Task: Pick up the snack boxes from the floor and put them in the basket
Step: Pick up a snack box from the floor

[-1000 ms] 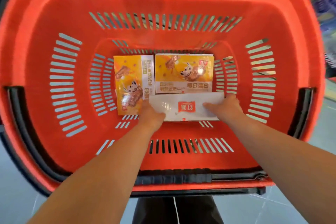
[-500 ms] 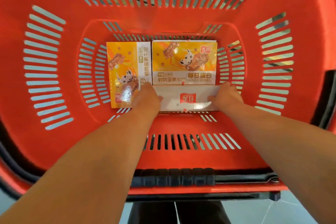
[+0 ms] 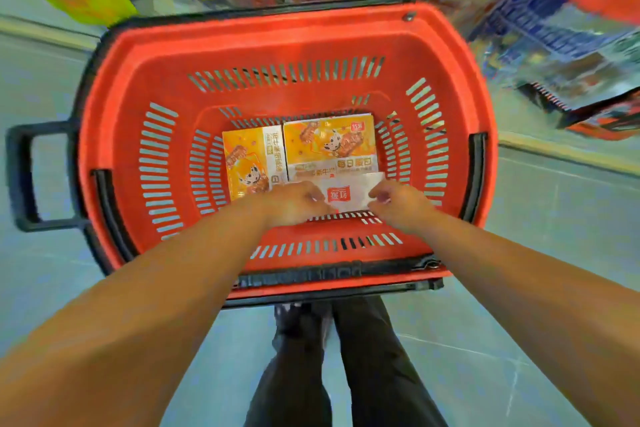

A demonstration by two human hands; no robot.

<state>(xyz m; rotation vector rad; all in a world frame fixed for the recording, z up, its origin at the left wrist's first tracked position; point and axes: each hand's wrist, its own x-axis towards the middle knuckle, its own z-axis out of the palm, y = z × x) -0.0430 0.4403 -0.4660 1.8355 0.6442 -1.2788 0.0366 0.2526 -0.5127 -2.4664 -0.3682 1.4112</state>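
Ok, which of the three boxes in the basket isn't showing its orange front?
The white-faced box, red logo, gripped by the left hand and right hand; the left orange box and rear orange box lie picture-up.

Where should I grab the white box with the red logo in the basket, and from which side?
Take the white box by its two short ends, reaching down from the near side. It lies flat, its far long edge by the orange box; the left hand and right hand hold those ends.
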